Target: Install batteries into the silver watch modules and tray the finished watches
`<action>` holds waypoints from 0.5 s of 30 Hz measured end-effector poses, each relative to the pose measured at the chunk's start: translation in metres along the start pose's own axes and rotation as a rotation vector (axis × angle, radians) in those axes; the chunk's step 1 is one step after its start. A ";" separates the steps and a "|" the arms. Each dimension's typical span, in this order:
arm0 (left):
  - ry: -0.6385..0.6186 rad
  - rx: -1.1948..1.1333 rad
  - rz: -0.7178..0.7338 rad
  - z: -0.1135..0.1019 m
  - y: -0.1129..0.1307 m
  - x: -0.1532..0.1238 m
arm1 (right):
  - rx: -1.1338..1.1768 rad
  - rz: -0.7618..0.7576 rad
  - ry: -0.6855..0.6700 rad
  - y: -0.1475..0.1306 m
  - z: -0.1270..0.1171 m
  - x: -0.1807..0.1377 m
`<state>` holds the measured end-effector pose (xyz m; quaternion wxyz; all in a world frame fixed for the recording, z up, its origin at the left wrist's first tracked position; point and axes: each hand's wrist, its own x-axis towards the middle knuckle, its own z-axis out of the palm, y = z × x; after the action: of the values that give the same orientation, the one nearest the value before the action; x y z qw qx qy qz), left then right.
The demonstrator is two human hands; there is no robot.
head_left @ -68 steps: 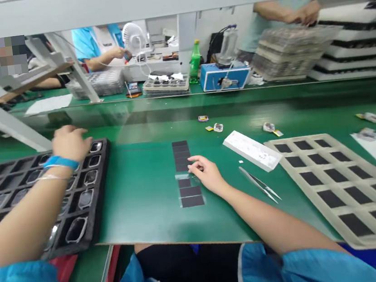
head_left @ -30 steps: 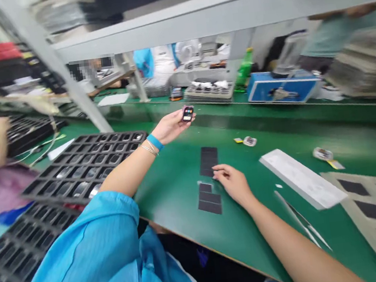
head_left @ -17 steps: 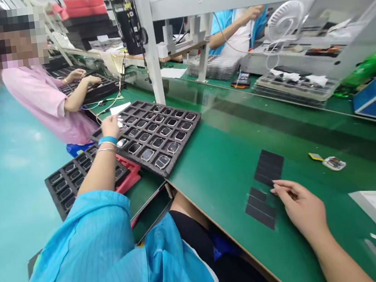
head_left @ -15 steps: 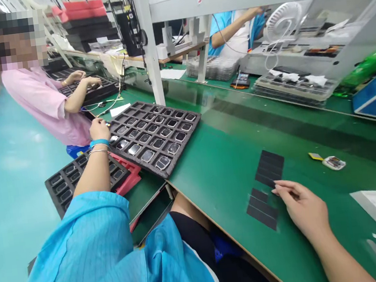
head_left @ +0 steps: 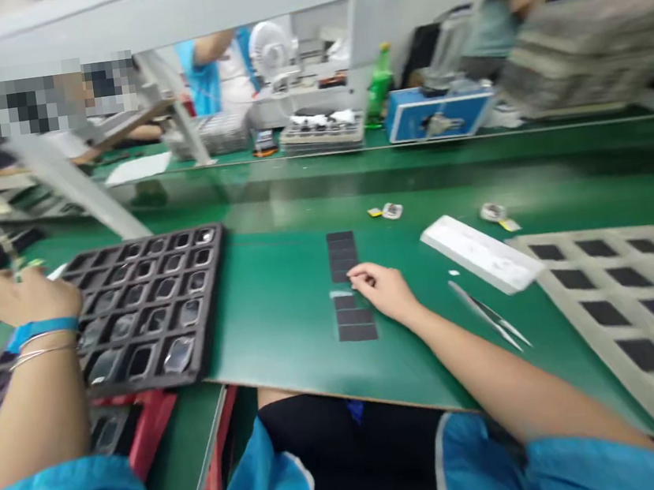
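Note:
My left hand (head_left: 26, 294), slightly blurred, is over the left side of a dark foam tray (head_left: 205, 292), fingers stretched to the left; I see nothing held in it. Rows of small glass-faced parts like watch screens fill many of the tray's pockets. On the green bench, my right hand (head_left: 386, 289) pinches at the right edge of a clear sheet carrying black rectangular film pieces (head_left: 342, 255). Thumb and fingertips meet near a bare strip between the upper and lower black pieces. Tweezers (head_left: 487, 313) lie to the right of this hand.
A white box (head_left: 480, 254) and a pale tray (head_left: 606, 282) with dark squares stand at right. Small white parts with yellow tabs (head_left: 393, 211) lie behind. A grey post (head_left: 72, 165) rises behind the foam tray. Another tray (head_left: 111, 426) sits below at left.
My view has swung to the right, bringing the tweezers and pale tray into full sight. My left hand stays by the foam tray, its fingers now stretched out. My right hand remains at the black film sheet.

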<state>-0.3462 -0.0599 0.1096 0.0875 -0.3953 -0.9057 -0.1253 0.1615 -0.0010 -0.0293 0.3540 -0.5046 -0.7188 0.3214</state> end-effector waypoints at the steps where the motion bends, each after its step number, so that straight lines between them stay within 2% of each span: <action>1: 0.121 -0.036 0.093 0.007 0.034 0.008 | 0.003 0.001 0.000 -0.001 0.000 0.002; 3: 0.315 -0.136 0.359 0.023 0.115 0.009 | 0.016 0.000 -0.007 0.000 0.000 0.004; 4: 0.323 -0.174 0.505 0.031 0.161 0.001 | 0.025 0.000 -0.011 0.001 0.000 0.005; 5: 0.296 -0.194 0.616 0.040 0.208 -0.011 | 0.035 -0.003 -0.019 0.002 0.000 0.005; 7: 0.164 -0.216 0.840 0.059 0.298 -0.047 | 0.051 -0.012 -0.034 0.003 0.001 0.005; 9: 0.025 -0.242 0.983 0.078 0.377 -0.090 | 0.058 -0.025 -0.055 0.004 0.001 0.005; 11: -0.120 -0.234 1.027 0.097 0.438 -0.131 | 0.057 -0.039 -0.073 0.004 0.000 0.006; 12: -0.176 -0.227 1.010 0.106 0.461 -0.148 | 0.050 -0.052 -0.082 0.004 0.000 0.006; 15: -0.281 -0.204 0.935 0.126 0.503 -0.181 | -0.003 -0.090 -0.098 0.003 -0.001 0.007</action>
<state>0.1394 0.1815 0.0227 -0.0277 -0.7788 -0.6176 -0.1062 0.1621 0.0069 -0.0296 0.3318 -0.4558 -0.7577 0.3286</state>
